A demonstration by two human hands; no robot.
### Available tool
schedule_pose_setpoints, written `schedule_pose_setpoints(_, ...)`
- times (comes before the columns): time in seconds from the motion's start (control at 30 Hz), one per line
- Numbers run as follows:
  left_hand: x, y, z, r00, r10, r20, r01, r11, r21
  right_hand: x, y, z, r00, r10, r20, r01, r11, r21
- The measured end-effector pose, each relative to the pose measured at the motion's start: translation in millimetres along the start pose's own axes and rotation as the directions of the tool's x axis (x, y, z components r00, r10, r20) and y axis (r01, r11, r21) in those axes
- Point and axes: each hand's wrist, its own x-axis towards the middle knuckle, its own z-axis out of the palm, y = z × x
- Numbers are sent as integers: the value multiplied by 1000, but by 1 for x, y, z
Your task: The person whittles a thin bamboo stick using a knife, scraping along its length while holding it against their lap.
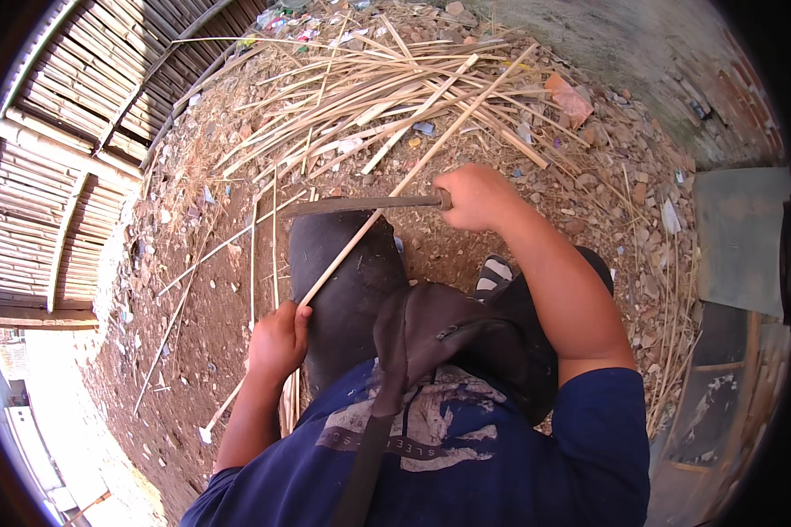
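Observation:
My left hand (278,341) is closed around the lower part of a long, pale bamboo strip (422,163). The strip slants up and away to the right, over my dark-trousered knee, to the pile beyond. In my right hand (479,198) is the handle of a long knife (360,204) with a dark, worn blade. The blade points left and crosses the strip just above my knee, touching it or very close; which one I cannot tell. The strip's lower end comes out below my left hand, near my forearm.
Ahead lies a heap of split bamboo strips (360,110) on littered, stony ground. A slatted bamboo wall (70,224) rises at left. On the right stand a grey panel (740,241) and a plastered brick wall (642,61). Loose thin strips lie left of my knee.

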Motion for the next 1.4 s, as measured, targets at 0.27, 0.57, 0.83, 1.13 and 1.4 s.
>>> schedule_pose_setpoints(0.27, 3, 2, -5, 999, -41, 22, 41, 999, 0, 10, 8, 13, 991, 35, -131, -31, 999, 34)
schedule_pose_setpoints(0.57, -5, 4, 0, 998, -4, -68, 4, 1000, -9, -6, 17, 2, 967, 121, -224, -98, 989, 108)
schedule_pose_setpoints(0.83, -22, 16, -10, 998, -14, -57, 20, 993, 117, -7, 32, 0, 917, 310, -253, -229, 925, 305)
schedule_pose_setpoints(1.13, -35, -6, -4, 978, 102, -183, -78, 988, 133, -24, -2, -19, 960, 138, -244, -89, 976, 198)
schedule_pose_setpoints(1.4, -45, -9, -20, 994, 1, -112, 11, 995, 99, -20, 40, -22, 905, 165, -393, -133, 985, 108)
